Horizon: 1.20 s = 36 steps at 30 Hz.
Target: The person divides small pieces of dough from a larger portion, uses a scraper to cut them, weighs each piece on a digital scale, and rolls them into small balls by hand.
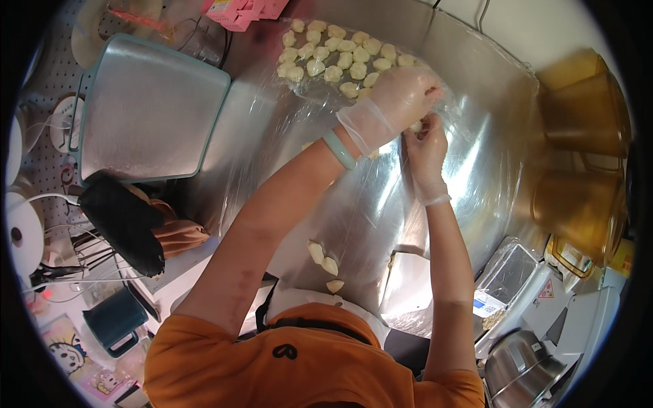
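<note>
My left hand (400, 93), in a clear glove, curls closed over the far right part of the metal worktop (286, 136); what its fingers hold, if anything, I cannot make out. Just nearer, my gloved right hand (430, 151) pinches a small pale dough piece (416, 127) between thumb and fingers. Beyond and left of the hands, many pale yellow dough pieces (332, 73) lie in rough rows on clear plastic film (262, 102). More pieces are partly hidden beneath my left wrist. Close to my body are 3 loose wedge-shaped pieces (316, 252).
At left stand a teal-rimmed metal tray (153, 102), a black oven mitt (122, 217) and a dark teal jug (115, 319). Amber containers (578, 204) line the right side. A steel bowl (520, 367) sits lower right; a pink box (241, 10) is at the far edge.
</note>
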Each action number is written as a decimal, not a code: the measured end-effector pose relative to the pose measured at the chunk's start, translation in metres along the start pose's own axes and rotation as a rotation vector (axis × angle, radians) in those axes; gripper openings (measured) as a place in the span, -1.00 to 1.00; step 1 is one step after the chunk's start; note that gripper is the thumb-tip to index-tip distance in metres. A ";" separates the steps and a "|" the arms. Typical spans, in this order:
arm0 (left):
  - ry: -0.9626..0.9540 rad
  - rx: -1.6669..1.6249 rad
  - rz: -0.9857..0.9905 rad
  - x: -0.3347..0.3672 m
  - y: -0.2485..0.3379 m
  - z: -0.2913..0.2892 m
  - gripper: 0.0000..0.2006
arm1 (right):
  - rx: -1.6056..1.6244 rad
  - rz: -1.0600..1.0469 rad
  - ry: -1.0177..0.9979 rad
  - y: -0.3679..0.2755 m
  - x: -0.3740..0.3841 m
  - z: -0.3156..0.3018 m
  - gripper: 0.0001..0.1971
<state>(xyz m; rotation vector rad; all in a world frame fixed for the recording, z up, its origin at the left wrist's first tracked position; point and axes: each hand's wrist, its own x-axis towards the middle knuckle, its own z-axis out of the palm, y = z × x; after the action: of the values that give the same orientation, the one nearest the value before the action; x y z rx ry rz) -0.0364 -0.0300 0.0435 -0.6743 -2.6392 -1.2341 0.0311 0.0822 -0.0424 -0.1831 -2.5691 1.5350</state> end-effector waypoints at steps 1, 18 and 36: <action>-0.018 -0.001 -0.007 0.003 0.000 -0.002 -0.84 | -0.023 0.027 -0.018 0.005 0.002 0.007 -0.73; -0.107 0.085 0.004 -0.006 0.005 0.006 -0.86 | -0.101 -0.406 -0.325 -0.007 -0.042 0.022 -0.74; 0.040 0.313 0.256 -0.030 0.003 0.048 -0.96 | -0.005 0.009 0.154 0.072 0.106 0.022 -0.74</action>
<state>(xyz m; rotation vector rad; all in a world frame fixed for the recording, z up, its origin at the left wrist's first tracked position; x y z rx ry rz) -0.0059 -0.0016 0.0047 -0.8828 -2.5325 -0.7391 -0.0749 0.1164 -0.1099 -0.3018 -2.4563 1.4561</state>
